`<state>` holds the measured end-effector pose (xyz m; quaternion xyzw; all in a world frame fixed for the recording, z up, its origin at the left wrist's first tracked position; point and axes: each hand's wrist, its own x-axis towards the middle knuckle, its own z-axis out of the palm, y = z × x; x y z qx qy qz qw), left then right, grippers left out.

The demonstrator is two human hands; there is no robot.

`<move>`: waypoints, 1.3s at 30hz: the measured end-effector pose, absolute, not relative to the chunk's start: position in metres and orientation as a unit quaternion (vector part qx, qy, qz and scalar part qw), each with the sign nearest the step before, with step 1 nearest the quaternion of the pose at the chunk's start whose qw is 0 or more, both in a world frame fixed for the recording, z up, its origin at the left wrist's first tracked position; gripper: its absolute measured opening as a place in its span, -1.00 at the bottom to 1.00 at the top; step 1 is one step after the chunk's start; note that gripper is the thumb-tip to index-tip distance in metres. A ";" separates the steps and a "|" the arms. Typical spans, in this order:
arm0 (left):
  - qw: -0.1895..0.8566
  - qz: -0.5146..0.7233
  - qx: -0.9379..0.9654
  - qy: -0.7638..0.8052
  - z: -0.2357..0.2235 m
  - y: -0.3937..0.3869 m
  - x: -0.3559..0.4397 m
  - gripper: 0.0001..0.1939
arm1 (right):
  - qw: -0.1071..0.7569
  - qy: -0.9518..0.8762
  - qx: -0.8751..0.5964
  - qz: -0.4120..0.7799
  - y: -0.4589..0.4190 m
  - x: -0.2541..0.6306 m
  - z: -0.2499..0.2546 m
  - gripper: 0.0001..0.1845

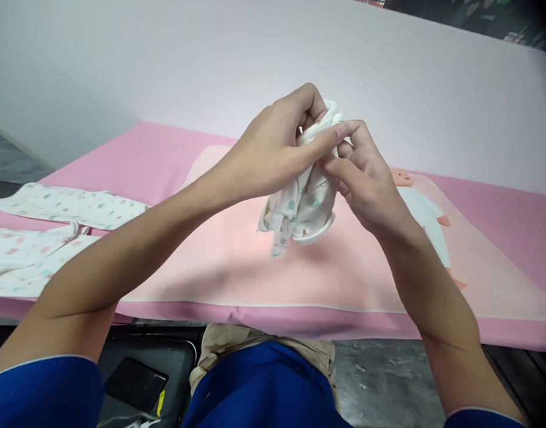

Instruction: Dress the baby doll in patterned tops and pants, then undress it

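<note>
Both my hands hold a small white patterned baby garment (299, 208) up in the air above the pink mat (237, 267). My left hand (273, 151) pinches its top from the left, index finger stretched across the cloth. My right hand (366, 178) grips the same bunched top from the right with curled fingers. The lower part of the garment hangs loose below the hands.
More white patterned baby clothes (54, 205) lie spread on the mat at the left. A doll in white (422, 205) lies on the mat behind my right wrist. A white wall-like surface rises behind. Below the table edge a dark phone (134, 383) rests on a grey case.
</note>
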<state>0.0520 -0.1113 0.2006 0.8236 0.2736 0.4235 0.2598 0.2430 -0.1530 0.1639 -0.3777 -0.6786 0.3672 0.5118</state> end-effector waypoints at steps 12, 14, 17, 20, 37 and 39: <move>0.278 0.393 0.810 0.335 0.178 -0.055 0.055 -0.57 | 0.523 -0.667 -0.367 0.383 -0.098 0.238 0.133 -0.34; 0.270 0.394 0.815 0.328 0.176 -0.049 0.054 -0.55 | 0.517 -0.667 -0.375 0.385 -0.096 0.238 0.133 -0.34; 0.241 0.409 0.821 0.317 0.168 -0.039 0.053 -0.52 | 0.478 -0.666 -0.402 0.408 -0.094 0.242 0.128 -0.28; 0.239 0.423 0.817 0.310 0.158 -0.030 0.052 -0.49 | 0.396 -0.681 -0.409 0.461 -0.095 0.246 0.117 -0.28; 0.385 0.470 0.792 0.069 0.163 -0.020 0.052 -0.65 | 0.509 -0.751 -0.416 0.064 -0.100 0.260 0.117 -0.02; 0.382 0.445 0.809 0.043 0.170 -0.020 0.058 -0.63 | 0.476 -0.773 -0.395 0.142 -0.086 0.264 0.121 0.10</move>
